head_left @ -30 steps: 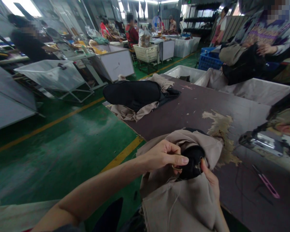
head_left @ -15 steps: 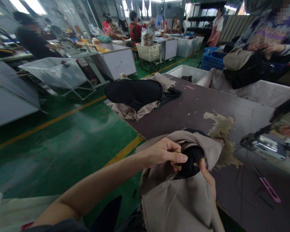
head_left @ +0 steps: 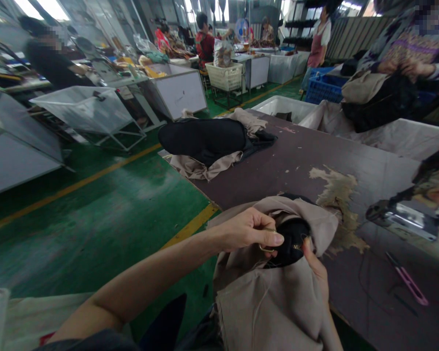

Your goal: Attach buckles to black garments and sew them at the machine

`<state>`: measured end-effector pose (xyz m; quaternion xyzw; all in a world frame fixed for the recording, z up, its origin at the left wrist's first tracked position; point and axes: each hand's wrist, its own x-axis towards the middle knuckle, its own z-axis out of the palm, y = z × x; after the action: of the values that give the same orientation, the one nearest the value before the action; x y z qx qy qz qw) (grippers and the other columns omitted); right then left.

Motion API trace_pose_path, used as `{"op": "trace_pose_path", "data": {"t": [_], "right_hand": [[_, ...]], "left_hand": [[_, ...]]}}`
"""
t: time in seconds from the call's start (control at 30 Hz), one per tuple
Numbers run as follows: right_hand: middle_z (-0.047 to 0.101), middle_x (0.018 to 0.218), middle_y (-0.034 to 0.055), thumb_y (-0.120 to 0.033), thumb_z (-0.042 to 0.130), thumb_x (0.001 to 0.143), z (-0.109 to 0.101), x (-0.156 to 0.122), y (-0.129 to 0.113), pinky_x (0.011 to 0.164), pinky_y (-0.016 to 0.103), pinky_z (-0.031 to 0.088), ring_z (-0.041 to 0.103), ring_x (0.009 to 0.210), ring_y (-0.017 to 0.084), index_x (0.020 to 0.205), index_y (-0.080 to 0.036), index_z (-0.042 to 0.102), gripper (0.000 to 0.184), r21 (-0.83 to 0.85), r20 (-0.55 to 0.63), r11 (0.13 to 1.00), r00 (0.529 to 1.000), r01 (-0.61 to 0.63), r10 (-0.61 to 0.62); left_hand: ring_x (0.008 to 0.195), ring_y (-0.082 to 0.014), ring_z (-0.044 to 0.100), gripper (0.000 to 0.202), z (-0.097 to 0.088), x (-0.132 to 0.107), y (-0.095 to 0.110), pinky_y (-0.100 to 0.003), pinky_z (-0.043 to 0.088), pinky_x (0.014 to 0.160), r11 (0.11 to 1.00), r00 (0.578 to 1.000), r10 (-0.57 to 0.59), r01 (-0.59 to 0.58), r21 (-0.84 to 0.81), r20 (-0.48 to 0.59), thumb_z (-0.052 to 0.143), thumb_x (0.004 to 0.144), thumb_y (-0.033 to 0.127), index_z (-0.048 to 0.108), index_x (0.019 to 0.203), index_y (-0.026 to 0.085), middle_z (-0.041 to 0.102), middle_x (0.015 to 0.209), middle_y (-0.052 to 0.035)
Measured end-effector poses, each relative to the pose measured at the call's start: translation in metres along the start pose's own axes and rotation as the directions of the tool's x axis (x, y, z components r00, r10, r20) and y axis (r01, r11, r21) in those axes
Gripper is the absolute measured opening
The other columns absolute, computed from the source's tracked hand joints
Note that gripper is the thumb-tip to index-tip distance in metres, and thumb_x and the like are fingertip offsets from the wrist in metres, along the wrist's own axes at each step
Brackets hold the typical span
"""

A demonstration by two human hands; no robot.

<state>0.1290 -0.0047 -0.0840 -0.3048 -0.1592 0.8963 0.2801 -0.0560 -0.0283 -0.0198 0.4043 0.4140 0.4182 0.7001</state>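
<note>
The left hand (head_left: 246, 231) pinches a small gold ring (head_left: 262, 248), and the right hand (head_left: 314, 270) holds black cloth (head_left: 290, 243) at 5 o'clock, wrapped in tan cloth (head_left: 267, 312). A firm, close pinch should keep the ring steady.

Beige cloth (head_left: 269, 312) bunched into a loose bag shape, rough raw edges, a fine loose thread (head_left: 260, 304) hanging down its front. Black padded piece (head_left: 290, 241) sits inside the cloth's folded-back mouth, mostly covered, its rounded surface showing in the opening. Small gold zip pull (head_left: 296, 247) lies on the black surface near its right edge. Brass ring (head_left: 266, 248) sits just left of the black padded piece, pinched in the left hand (head_left: 246, 230) between thumb and fingers. Right hand (head_left: 316, 273) comes up from below, wrapped around the bundle, its fingertips (head_left: 307, 243) against the black padded piece beside the zip pull. Whole bundle is raised at the near edge of the bench (head_left: 263, 187), overlapping it.
</note>
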Motion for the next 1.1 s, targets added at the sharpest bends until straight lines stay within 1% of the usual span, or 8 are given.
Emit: {"op": "trace_pose_path", "data": {"t": [0.2, 0.33, 0.47, 0.6, 0.77, 0.9, 1.03, 1.1], "right_hand": [[0.075, 0.083, 0.0077, -0.049, 0.071, 0.080, -0.005, -0.001, 0.001, 0.085, 0.043, 0.056, 0.069, 0.094, 0.029, 0.095, -0.020, 0.075, 0.033, 0.035, -0.014, 0.999, 1.000, 0.007, -0.006], [0.075, 0.082, 0.0080, -0.049, 0.072, 0.079, -0.006, -0.001, 0.001, 0.084, 0.044, 0.056, 0.069, 0.093, 0.030, 0.090, -0.021, 0.076, 0.031, 0.036, 0.003, 0.999, 1.000, 0.003, -0.003], [0.074, 0.083, 0.0081, -0.051, 0.070, 0.080, -0.004, -0.001, -0.001, 0.083, 0.044, 0.057, 0.069, 0.092, 0.030, 0.092, -0.021, 0.076, 0.033, 0.045, 0.034, 0.999, 0.999, -0.024, 0.022], [0.074, 0.080, 0.0077, -0.053, 0.067, 0.082, 0.000, -0.001, -0.001, 0.084, 0.043, 0.057, 0.069, 0.092, 0.030, 0.093, -0.021, 0.076, 0.034, 0.041, 0.040, 0.999, 0.999, -0.032, 0.031], [0.074, 0.082, 0.0080, -0.052, 0.068, 0.083, 0.001, -0.001, 0.000, 0.084, 0.042, 0.057, 0.069, 0.092, 0.029, 0.089, -0.020, 0.076, 0.033, 0.014, 0.023, 1.000, 1.000, 0.020, -0.021], [0.075, 0.083, 0.0088, -0.051, 0.069, 0.082, -0.004, 0.000, 0.001, 0.084, 0.041, 0.057, 0.069, 0.092, 0.029, 0.087, -0.017, 0.076, 0.034, 0.017, 0.012, 0.998, 0.998, 0.064, -0.064], [0.075, 0.081, 0.0061, -0.047, 0.075, 0.077, -0.008, 0.004, 0.000, 0.084, 0.041, 0.057, 0.070, 0.088, 0.029, 0.086, -0.020, 0.077, 0.029, 0.024, -0.004, 0.993, 0.993, 0.116, -0.116], [0.075, 0.080, 0.0070, -0.047, 0.076, 0.076, -0.008, 0.005, 0.000, 0.083, 0.042, 0.057, 0.070, 0.088, 0.029, 0.086, -0.019, 0.077, 0.030, 0.023, -0.001, 0.993, 0.993, 0.119, -0.119]], "left_hand": [[0.061, -0.0113, 0.060, 0.042, 0.000, -0.002, 0.004, -0.023, 0.045, 0.062, 0.997, 1.000, 0.011, -0.012, 0.075, 0.012, 0.072, 0.078, 0.038, 0.044, 0.058, 0.014, 0.049, 0.058, 0.0034], [0.062, -0.0111, 0.060, 0.042, 0.001, -0.003, 0.004, -0.022, 0.044, 0.062, 0.994, 1.000, 0.016, -0.018, 0.111, 0.017, 0.069, 0.080, 0.040, 0.043, 0.059, 0.015, 0.053, 0.061, 0.0018], [0.060, -0.0105, 0.059, 0.043, 0.002, -0.002, 0.006, -0.022, 0.044, 0.061, 0.994, 0.999, 0.015, -0.019, 0.106, 0.035, 0.069, 0.080, 0.041, 0.042, 0.059, 0.015, 0.054, 0.060, 0.0014], [0.060, -0.0098, 0.058, 0.045, 0.004, -0.002, 0.009, -0.021, 0.043, 0.060, 0.991, 1.000, -0.002, -0.001, 0.136, 0.017, 0.070, 0.079, 0.044, 0.042, 0.059, 0.015, 0.056, 0.061, 0.0004], [0.060, -0.0103, 0.059, 0.044, 0.006, -0.003, 0.009, -0.021, 0.042, 0.059, 0.984, 1.000, 0.005, -0.004, 0.175, -0.005, 0.068, 0.080, 0.047, 0.046, 0.061, 0.014, 0.059, 0.064, -0.0011], [0.065, -0.0119, 0.061, 0.044, 0.008, -0.003, 0.008, -0.020, 0.043, 0.060, 0.979, 1.000, 0.012, -0.010, 0.205, -0.006, 0.069, 0.079, 0.047, 0.046, 0.061, 0.014, 0.061, 0.066, -0.0017], [0.067, -0.0117, 0.062, 0.041, 0.011, -0.003, 0.010, -0.020, 0.044, 0.061, 0.955, 0.999, 0.035, -0.026, 0.295, -0.026, 0.068, 0.081, 0.043, 0.047, 0.061, 0.014, 0.063, 0.069, -0.0022], [0.067, -0.0115, 0.062, 0.040, 0.012, -0.004, 0.012, -0.020, 0.043, 0.061, 0.941, 0.998, 0.044, -0.027, 0.337, -0.042, 0.067, 0.082, 0.042, 0.048, 0.061, 0.014, 0.064, 0.069, -0.0022]]}}
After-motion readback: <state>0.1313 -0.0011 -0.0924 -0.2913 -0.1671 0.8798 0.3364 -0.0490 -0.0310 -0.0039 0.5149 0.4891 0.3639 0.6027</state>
